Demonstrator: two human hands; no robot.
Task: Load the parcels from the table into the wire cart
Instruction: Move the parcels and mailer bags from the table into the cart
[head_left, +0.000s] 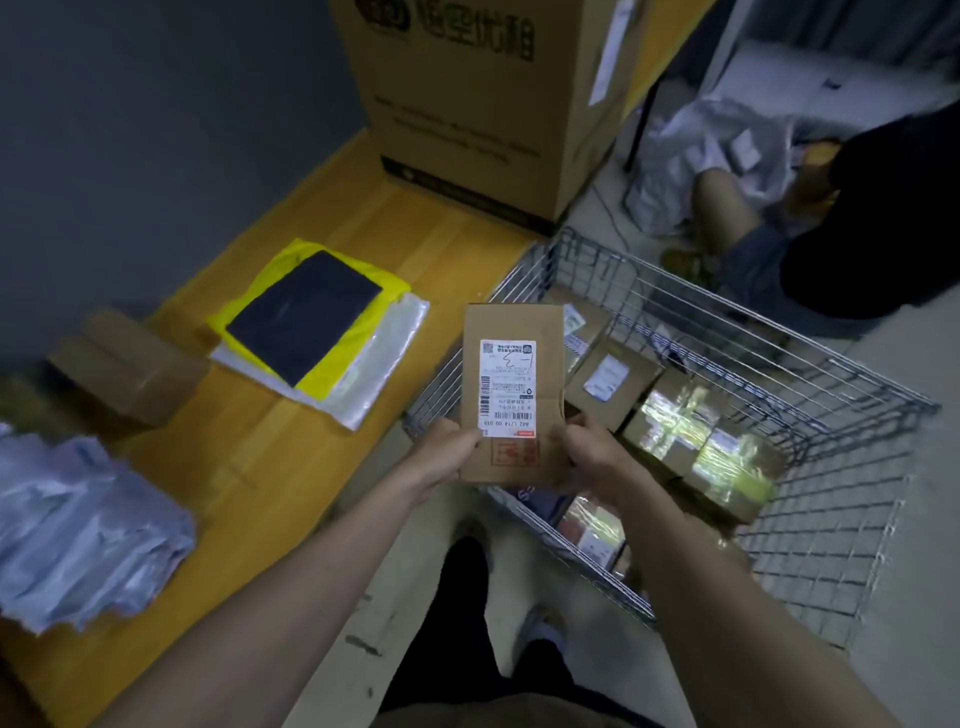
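Note:
I hold a flat brown cardboard parcel (511, 364) with a white shipping label facing me. My left hand (448, 448) grips its lower left edge and my right hand (589, 449) grips its lower right edge. The parcel hangs over the near left corner of the wire cart (831, 374), which holds several cardboard boxes, some wrapped in shiny tape. On the wooden table (291, 467) to the left lie a yellow-and-black bag (306, 317) on clear mailers, a small brown box (130, 364) and grey plastic mailers (78, 530).
A large printed cardboard box (478, 104) stands at the table's far end. Another person (831, 208) crouches beyond the cart among white bags. My legs and feet are below, between table and cart.

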